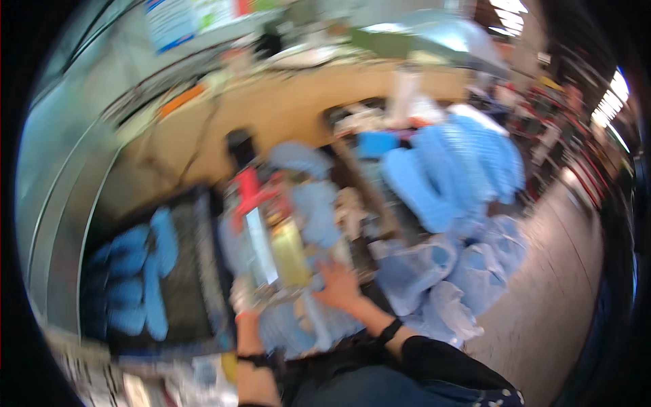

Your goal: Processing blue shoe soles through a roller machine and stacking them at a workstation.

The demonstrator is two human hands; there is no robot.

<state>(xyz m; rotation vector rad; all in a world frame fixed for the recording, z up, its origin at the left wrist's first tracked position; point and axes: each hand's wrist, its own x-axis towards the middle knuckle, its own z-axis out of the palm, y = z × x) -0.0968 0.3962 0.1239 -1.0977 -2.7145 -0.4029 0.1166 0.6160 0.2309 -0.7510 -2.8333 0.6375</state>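
Observation:
The picture is smeared by motion. In the middle stands a small device with red parts (249,193), a silver plate (260,245) and a yellow block (289,254). At the near left of the device is my left hand (243,297), with something white about its fingers; their grip is too blurred to make out. My right hand (339,286) is open on the other side, its fingers apart, close to the yellow block. Light-blue sole-shaped pieces (285,329) lie below and between my hands. More blue pieces (316,214) lie beyond the device.
A dark tray (190,271) on the left holds several blue sole-shaped pieces (144,275). At the right, a stack of blue soles (451,169) stands above crumpled translucent bags (447,275). A black upright object (241,148) is behind the device, before a tan board (291,102).

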